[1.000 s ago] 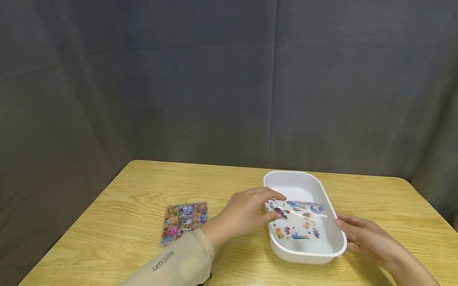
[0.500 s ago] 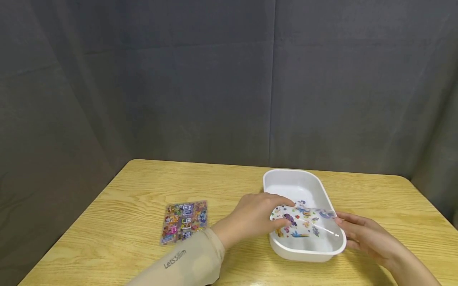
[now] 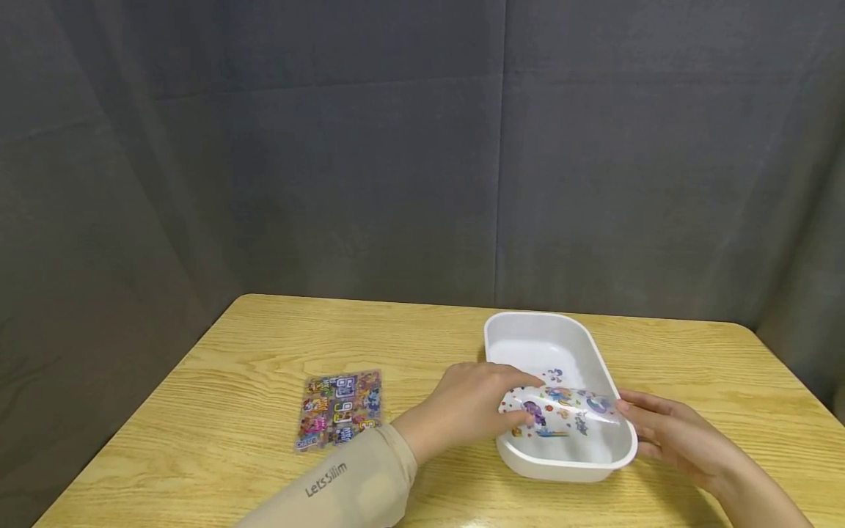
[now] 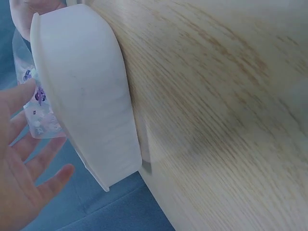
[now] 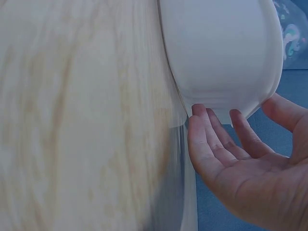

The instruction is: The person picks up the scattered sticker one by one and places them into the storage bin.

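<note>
A clear sticker sheet (image 3: 573,419) with colourful cartoon figures bows upward over a white rectangular tray (image 3: 551,471), its near part above the tray's inside. My left hand (image 3: 470,402) pinches the sheet's left edge between thumb and fingers. In the left wrist view the sheet (image 4: 42,118) shows past the tray's wall, between the fingers. At the tray's right side my right hand (image 3: 683,438) holds the wall. Its thumb lies at the rim and its fingers touch the outside, as the right wrist view shows of the hand (image 5: 250,175).
A second, densely printed colourful sheet (image 3: 339,407) lies flat on the wooden table (image 3: 218,418), left of the tray and beyond the left sleeve (image 3: 337,480). Dark grey cloth (image 3: 370,183) hangs behind the table's back edge.
My left hand has moved a little right and nearer, carrying the sheet's edge along. The sheet arches more and uncovers more of the tray's far end. My right hand stays at the wall.
</note>
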`<action>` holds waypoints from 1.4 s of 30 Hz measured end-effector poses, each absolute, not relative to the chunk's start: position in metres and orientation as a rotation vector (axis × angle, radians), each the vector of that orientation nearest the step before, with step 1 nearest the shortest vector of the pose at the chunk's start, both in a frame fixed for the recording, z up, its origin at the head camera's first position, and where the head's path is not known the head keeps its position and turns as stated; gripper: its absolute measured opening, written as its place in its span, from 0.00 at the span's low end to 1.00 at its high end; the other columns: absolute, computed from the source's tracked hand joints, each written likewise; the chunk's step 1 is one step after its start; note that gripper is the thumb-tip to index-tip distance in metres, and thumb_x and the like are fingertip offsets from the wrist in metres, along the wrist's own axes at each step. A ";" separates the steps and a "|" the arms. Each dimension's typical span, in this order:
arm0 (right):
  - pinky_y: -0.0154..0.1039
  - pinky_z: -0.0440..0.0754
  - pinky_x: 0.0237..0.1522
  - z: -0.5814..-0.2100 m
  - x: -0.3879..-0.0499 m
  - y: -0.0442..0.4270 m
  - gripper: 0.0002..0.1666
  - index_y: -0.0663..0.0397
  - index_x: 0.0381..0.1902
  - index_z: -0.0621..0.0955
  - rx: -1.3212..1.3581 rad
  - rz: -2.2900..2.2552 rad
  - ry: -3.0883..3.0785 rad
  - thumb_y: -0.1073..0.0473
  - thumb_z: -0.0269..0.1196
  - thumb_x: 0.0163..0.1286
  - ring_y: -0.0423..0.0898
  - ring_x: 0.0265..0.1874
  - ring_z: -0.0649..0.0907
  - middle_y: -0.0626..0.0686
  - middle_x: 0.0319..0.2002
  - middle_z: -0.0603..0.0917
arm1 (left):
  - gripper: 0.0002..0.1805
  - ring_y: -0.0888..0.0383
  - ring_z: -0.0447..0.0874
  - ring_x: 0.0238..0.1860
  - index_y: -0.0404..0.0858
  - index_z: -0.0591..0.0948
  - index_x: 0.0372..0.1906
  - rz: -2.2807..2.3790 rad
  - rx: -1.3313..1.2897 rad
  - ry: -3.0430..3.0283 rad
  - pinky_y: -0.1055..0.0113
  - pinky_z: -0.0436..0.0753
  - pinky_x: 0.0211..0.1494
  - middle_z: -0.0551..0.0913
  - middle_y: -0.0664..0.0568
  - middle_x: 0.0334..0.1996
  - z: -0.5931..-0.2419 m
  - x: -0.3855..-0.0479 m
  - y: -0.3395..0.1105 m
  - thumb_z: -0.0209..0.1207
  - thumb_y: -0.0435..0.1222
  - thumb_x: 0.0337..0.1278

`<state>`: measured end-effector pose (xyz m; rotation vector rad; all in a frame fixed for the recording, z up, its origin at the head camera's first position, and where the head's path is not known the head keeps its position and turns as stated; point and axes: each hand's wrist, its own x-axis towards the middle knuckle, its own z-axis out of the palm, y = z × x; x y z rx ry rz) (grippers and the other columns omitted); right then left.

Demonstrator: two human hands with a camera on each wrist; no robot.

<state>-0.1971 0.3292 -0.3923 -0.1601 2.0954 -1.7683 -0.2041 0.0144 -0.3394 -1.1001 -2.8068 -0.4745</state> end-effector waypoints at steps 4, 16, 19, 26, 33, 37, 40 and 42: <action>0.39 0.84 0.47 -0.392 -0.198 0.330 0.41 0.87 0.69 0.46 -0.164 -1.764 2.104 0.56 0.50 0.80 0.40 0.45 0.84 0.46 0.49 0.81 | 0.24 0.66 0.78 0.58 0.57 0.80 0.63 -0.479 -1.106 -2.810 0.61 0.79 0.52 0.79 0.67 0.59 -0.342 -0.204 0.014 0.64 0.53 0.62; 0.40 0.83 0.49 -0.393 -0.198 0.331 0.41 0.85 0.70 0.47 -0.168 -1.764 2.096 0.56 0.51 0.80 0.40 0.47 0.83 0.49 0.53 0.81 | 0.22 0.68 0.77 0.58 0.57 0.81 0.60 -0.472 -1.148 -2.777 0.61 0.79 0.51 0.81 0.67 0.57 -0.343 -0.203 0.014 0.64 0.53 0.62; 0.40 0.83 0.48 -0.393 -0.197 0.331 0.41 0.85 0.70 0.47 -0.173 -1.761 2.102 0.56 0.51 0.80 0.41 0.47 0.84 0.49 0.53 0.81 | 0.22 0.68 0.77 0.58 0.57 0.81 0.60 -0.470 -1.140 -2.760 0.62 0.79 0.52 0.80 0.67 0.58 -0.342 -0.201 0.013 0.64 0.53 0.62; 0.39 0.83 0.49 -0.392 -0.197 0.329 0.41 0.85 0.70 0.48 -0.175 -1.757 2.115 0.56 0.51 0.80 0.41 0.47 0.84 0.50 0.54 0.80 | 0.22 0.65 0.79 0.58 0.55 0.79 0.62 -0.461 -1.102 -2.707 0.61 0.80 0.52 0.81 0.64 0.58 -0.333 -0.196 0.003 0.63 0.51 0.64; 0.40 0.83 0.49 -0.392 -0.198 0.328 0.42 0.83 0.71 0.48 -0.141 -1.761 2.107 0.55 0.52 0.80 0.41 0.47 0.84 0.50 0.54 0.81 | 0.20 0.64 0.80 0.56 0.56 0.79 0.61 -0.473 -1.095 -2.666 0.61 0.80 0.52 0.81 0.64 0.58 -0.328 -0.191 -0.010 0.61 0.50 0.67; 0.39 0.83 0.49 -0.392 -0.198 0.328 0.42 0.83 0.71 0.48 -0.151 -1.759 2.104 0.55 0.52 0.80 0.41 0.47 0.83 0.50 0.55 0.81 | 0.19 0.64 0.80 0.56 0.55 0.80 0.60 -0.468 -1.136 -2.600 0.62 0.80 0.54 0.81 0.64 0.57 -0.327 -0.187 -0.015 0.61 0.49 0.67; 0.39 0.83 0.48 -0.391 -0.197 0.328 0.41 0.84 0.71 0.48 -0.150 -1.758 2.107 0.55 0.52 0.80 0.40 0.47 0.84 0.49 0.54 0.81 | 0.17 0.63 0.79 0.58 0.55 0.80 0.60 -0.469 -1.133 -2.567 0.62 0.80 0.56 0.81 0.64 0.57 -0.326 -0.185 -0.019 0.59 0.48 0.68; 0.39 0.83 0.48 -0.391 -0.197 0.329 0.41 0.84 0.70 0.48 -0.153 -1.756 2.112 0.56 0.51 0.80 0.40 0.46 0.84 0.49 0.53 0.81 | 0.17 0.63 0.78 0.59 0.55 0.81 0.59 -0.472 -1.123 -2.557 0.61 0.79 0.58 0.81 0.64 0.57 -0.325 -0.185 -0.021 0.59 0.48 0.69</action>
